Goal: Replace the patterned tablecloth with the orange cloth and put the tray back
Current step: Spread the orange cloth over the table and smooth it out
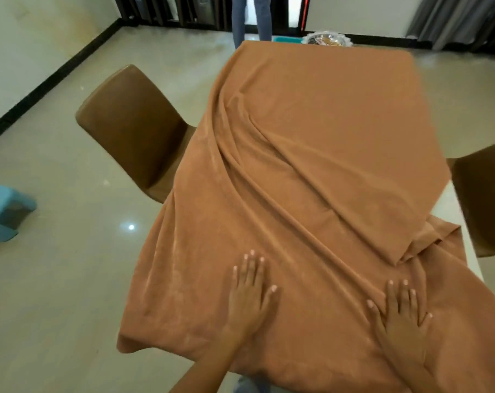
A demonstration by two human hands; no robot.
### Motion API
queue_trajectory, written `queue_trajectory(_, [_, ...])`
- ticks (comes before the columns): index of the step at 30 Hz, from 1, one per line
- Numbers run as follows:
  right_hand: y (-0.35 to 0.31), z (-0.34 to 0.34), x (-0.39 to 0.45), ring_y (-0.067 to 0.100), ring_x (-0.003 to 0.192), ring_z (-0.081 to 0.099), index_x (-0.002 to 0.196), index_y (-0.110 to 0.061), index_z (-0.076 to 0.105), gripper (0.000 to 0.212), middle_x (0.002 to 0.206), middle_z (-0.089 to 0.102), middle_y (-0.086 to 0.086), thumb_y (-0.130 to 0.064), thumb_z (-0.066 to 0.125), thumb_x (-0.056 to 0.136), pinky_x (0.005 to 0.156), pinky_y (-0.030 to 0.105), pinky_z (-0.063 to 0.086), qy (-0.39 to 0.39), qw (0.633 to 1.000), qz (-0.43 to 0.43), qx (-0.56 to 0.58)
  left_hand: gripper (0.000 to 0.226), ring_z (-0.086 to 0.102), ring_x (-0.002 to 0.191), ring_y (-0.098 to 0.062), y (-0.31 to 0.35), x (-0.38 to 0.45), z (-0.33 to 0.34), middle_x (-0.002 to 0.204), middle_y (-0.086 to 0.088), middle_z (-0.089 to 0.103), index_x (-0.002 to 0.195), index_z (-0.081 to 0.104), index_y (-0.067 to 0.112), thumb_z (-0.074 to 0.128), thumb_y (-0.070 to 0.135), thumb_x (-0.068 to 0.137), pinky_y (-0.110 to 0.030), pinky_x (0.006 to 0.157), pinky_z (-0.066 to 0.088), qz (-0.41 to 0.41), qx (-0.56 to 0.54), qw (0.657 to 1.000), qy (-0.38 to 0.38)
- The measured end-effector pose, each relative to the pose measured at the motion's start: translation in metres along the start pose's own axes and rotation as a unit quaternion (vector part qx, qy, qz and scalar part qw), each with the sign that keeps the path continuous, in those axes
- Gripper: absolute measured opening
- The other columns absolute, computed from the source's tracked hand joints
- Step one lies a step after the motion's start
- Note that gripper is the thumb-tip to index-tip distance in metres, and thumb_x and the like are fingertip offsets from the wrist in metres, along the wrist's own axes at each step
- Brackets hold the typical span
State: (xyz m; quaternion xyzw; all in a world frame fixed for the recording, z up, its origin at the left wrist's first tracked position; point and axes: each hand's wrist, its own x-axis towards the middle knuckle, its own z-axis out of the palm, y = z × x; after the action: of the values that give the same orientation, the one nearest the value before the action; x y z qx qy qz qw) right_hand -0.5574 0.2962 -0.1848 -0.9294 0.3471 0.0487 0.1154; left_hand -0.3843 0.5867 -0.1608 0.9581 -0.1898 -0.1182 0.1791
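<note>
The orange cloth (pixel 311 171) covers most of the table, with long diagonal folds running from the upper left to the lower right. Its right side is bunched and folded back, leaving a strip of white tabletop (pixel 450 208) bare. My left hand (pixel 250 287) lies flat on the cloth near the front edge, fingers straight. My right hand (pixel 402 310) presses flat on the cloth a little to the right. The tray (pixel 327 39) with a scalloped rim sits beyond the table's far end, partly hidden. The patterned tablecloth is not in view.
A brown chair (pixel 132 123) stands at the table's left side and another (pixel 482 194) at the right. A blue plastic stool (pixel 5 211) sits on the floor at far left. A person's legs (pixel 250 18) stand past the far end, beside a teal object (pixel 287 39).
</note>
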Motion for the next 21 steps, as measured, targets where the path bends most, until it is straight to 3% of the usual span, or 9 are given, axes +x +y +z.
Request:
queue_trajectory(1, [-0.009, -0.017, -0.005, 0.031, 0.138, 0.025, 0.144, -0.021, 0.034, 0.088, 0.152, 0.029, 0.011, -0.077, 0.007, 0.082, 0.101, 0.070, 0.022, -0.036, 0.999, 0.005, 0.007, 0.068, 0.003, 0.145, -0.021, 0.012, 0.004, 0.007, 0.158, -0.009, 0.014, 0.150, 0.022, 0.012, 0.015, 0.056, 0.098, -0.040, 0.114, 0.001, 0.033, 0.020, 0.999, -0.015])
queue_trajectory(3, [-0.025, -0.019, -0.002, 0.034, 0.131, 0.034, 0.138, -0.018, 0.043, 0.084, 0.145, 0.038, 0.015, -0.074, 0.015, 0.082, 0.101, 0.066, 0.024, 0.016, 1.000, -0.003, -0.007, 0.068, 0.003, 0.146, -0.019, 0.046, 0.007, 0.031, 0.157, -0.008, 0.020, 0.149, 0.026, 0.011, 0.022, 0.055, 0.098, -0.040, 0.114, 0.005, 0.103, 0.045, 0.993, -0.037])
queue_trajectory(4, [-0.026, -0.028, -0.001, 0.037, 0.125, 0.040, 0.131, -0.014, 0.051, 0.083, 0.137, 0.045, 0.019, -0.073, 0.016, 0.083, 0.101, 0.064, 0.026, 0.004, 1.000, 0.007, -0.014, 0.068, 0.005, 0.146, -0.019, 0.062, 0.008, 0.042, 0.157, -0.008, 0.020, 0.148, 0.027, 0.012, 0.024, 0.056, 0.097, -0.040, 0.114, 0.006, 0.126, 0.058, 0.990, -0.034])
queue_trajectory(7, [-0.007, -0.050, 0.018, 0.043, 0.108, 0.051, 0.110, 0.000, 0.060, 0.094, 0.115, 0.058, 0.028, -0.071, 0.003, 0.088, 0.099, 0.058, 0.036, 0.046, 0.998, 0.046, 0.000, 0.068, 0.016, 0.145, -0.021, 0.099, 0.012, 0.055, 0.157, -0.005, 0.019, 0.147, 0.030, 0.013, 0.027, 0.058, 0.096, -0.042, 0.113, 0.011, 0.156, 0.055, 0.985, -0.056])
queue_trajectory(9, [0.006, -0.062, 0.055, 0.041, 0.119, 0.048, 0.128, -0.001, 0.051, 0.091, 0.131, 0.052, 0.024, -0.069, 0.003, 0.089, 0.105, 0.056, 0.033, 0.049, 0.998, 0.033, 0.030, 0.071, 0.020, 0.144, -0.023, 0.120, 0.008, 0.062, 0.156, -0.006, 0.020, 0.147, 0.032, 0.013, 0.029, 0.060, 0.094, -0.044, 0.112, 0.014, 0.171, 0.075, 0.980, -0.071])
queue_trajectory(11, [0.029, -0.063, 0.087, 0.030, 0.138, 0.031, 0.146, -0.013, 0.029, 0.084, 0.151, 0.031, 0.013, -0.068, 0.002, 0.089, 0.113, 0.053, 0.021, 0.020, 1.000, 0.001, 0.006, 0.075, 0.019, 0.144, -0.024, 0.136, 0.004, 0.070, 0.155, -0.010, 0.023, 0.146, 0.032, 0.010, 0.028, 0.063, 0.093, -0.046, 0.111, 0.015, 0.152, 0.073, 0.983, -0.069])
queue_trajectory(14, [0.076, -0.055, 0.101, 0.023, 0.146, 0.009, 0.150, -0.031, 0.002, 0.073, 0.159, 0.010, 0.002, -0.068, 0.001, 0.087, 0.114, 0.055, 0.011, -0.008, 1.000, 0.008, -0.021, 0.081, 0.019, 0.144, -0.028, 0.150, 0.000, 0.079, 0.154, -0.014, 0.024, 0.146, 0.032, 0.006, 0.027, 0.066, 0.091, -0.048, 0.110, 0.018, 0.121, 0.070, 0.989, -0.050])
queue_trajectory(18, [0.124, -0.052, 0.074, 0.032, 0.138, 0.026, 0.149, -0.026, 0.021, 0.076, 0.153, 0.026, 0.010, -0.068, 0.013, 0.086, 0.109, 0.059, 0.017, 0.011, 0.996, 0.085, -0.004, 0.084, 0.019, 0.144, -0.027, 0.165, -0.005, 0.091, 0.155, -0.014, 0.021, 0.145, 0.030, 0.002, 0.028, 0.066, 0.091, -0.047, 0.110, 0.019, 0.144, 0.087, 0.985, -0.038])
queue_trajectory(21, [0.124, -0.067, 0.083, 0.041, 0.125, 0.035, 0.129, -0.007, 0.048, 0.084, 0.134, 0.042, 0.024, -0.070, 0.015, 0.085, 0.106, 0.062, 0.019, 0.059, 0.986, 0.141, 0.065, 0.085, 0.021, 0.143, -0.026, 0.173, -0.010, 0.094, 0.155, -0.013, 0.023, 0.144, 0.033, 0.002, 0.028, 0.067, 0.090, -0.047, 0.109, 0.021, 0.149, 0.091, 0.984, -0.039])
